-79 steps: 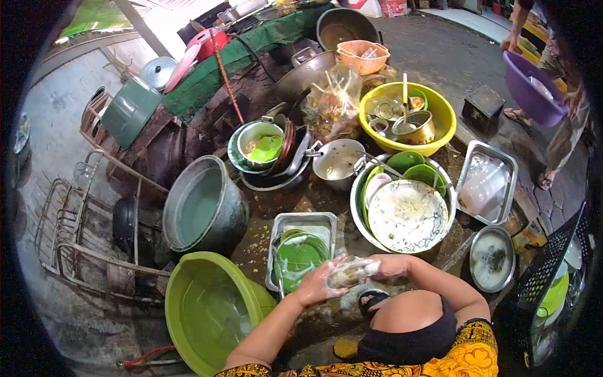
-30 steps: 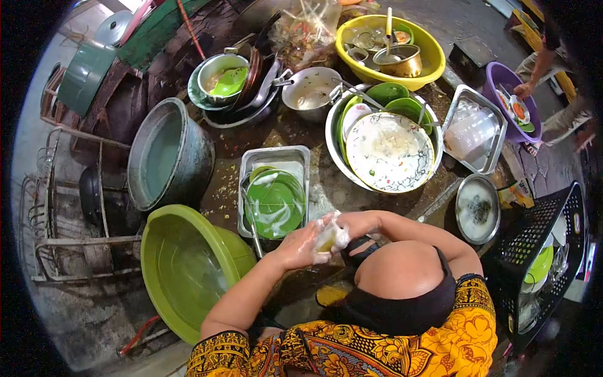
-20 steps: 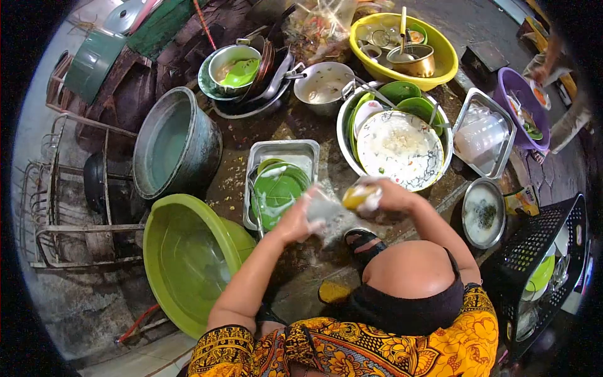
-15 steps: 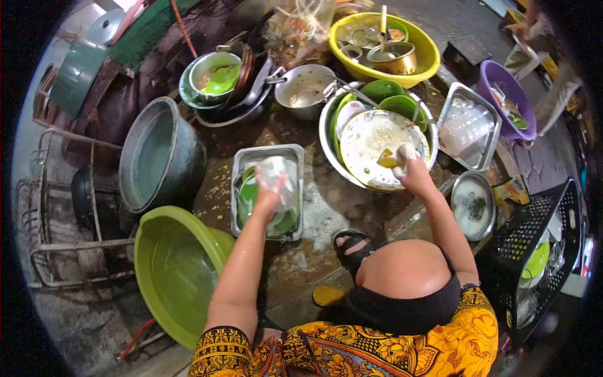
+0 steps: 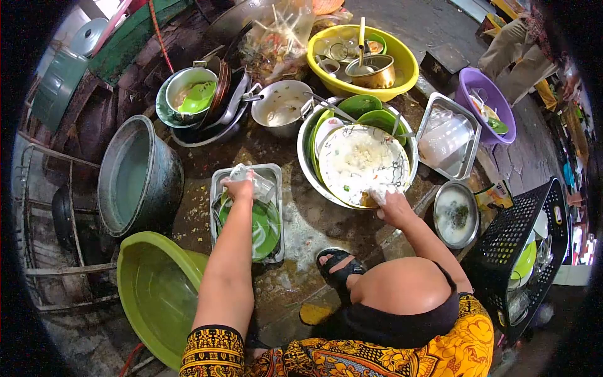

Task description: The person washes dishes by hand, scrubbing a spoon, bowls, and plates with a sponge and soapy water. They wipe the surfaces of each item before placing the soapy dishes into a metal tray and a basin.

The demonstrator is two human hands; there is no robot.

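Note:
My left hand (image 5: 239,187) is closed around a clear cup (image 5: 262,188) over a rectangular metal tray (image 5: 281,217). Beneath it in the tray lie soapy green plates (image 5: 267,231). My right hand (image 5: 393,208) is at the near rim of a white patterned plate (image 5: 361,154) with rice scraps and suds on it. A bit of yellow sponge (image 5: 367,200) shows by its foamy fingers, which partly hide it. The plate rests on green dishes (image 5: 361,103) in a round metal basin (image 5: 304,141).
A green tub (image 5: 132,276) and a grey water pot (image 5: 147,169) stand left. Behind are a dirty pot (image 5: 282,103) and a yellow basin (image 5: 402,53) of dishes. To the right are a soapy bowl (image 5: 456,215), a black crate (image 5: 521,245) and a purple basin (image 5: 505,125). Another person stands beyond.
My right hand has moved with the sponge from over the plate's right side to its near rim. My left hand stays at the tray with the clear cup. The camera view has shifted.

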